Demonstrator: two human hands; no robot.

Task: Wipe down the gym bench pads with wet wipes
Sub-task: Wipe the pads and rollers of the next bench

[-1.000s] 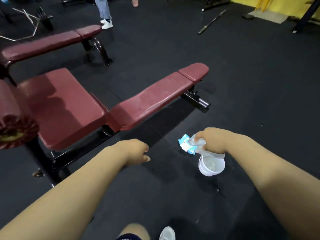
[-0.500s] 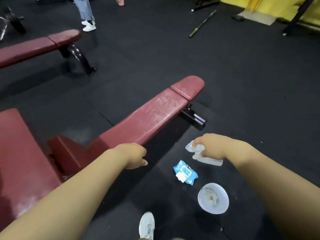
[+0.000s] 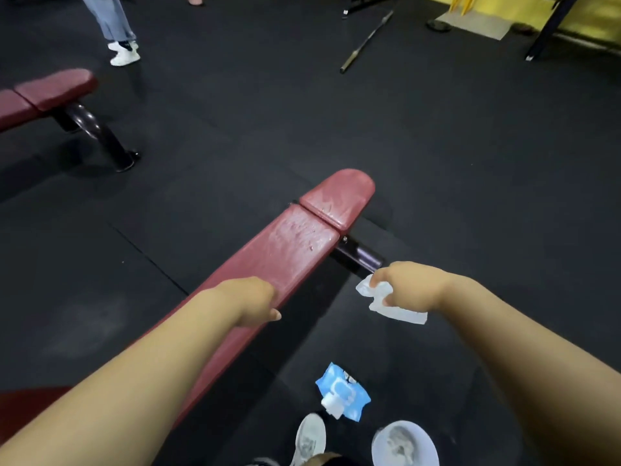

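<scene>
we pinch a crumpled wet wipe in our right hand, right of centre, just beside the red bench pad crossing mid-frame. our left hand is curled, empty, over the pad's edge. a blue wipes pack lies bottom centre.

The long padded vinyl bench pad, running from the centre toward 7 o'clock, is a dull maroon with paler scuffed streaks. The second padded bench at 10 o'clock is the same maroon on a dark frame. The rubber mat floor is plain black. At 4 o'clock the crumpled wet wipe is white. At 6 o'clock the soft plastic wipes pack is bright blue with a white flap. The round tub at 5 o'clock is pale lilac-white. The wall at 1 o'clock is yellow.
</scene>
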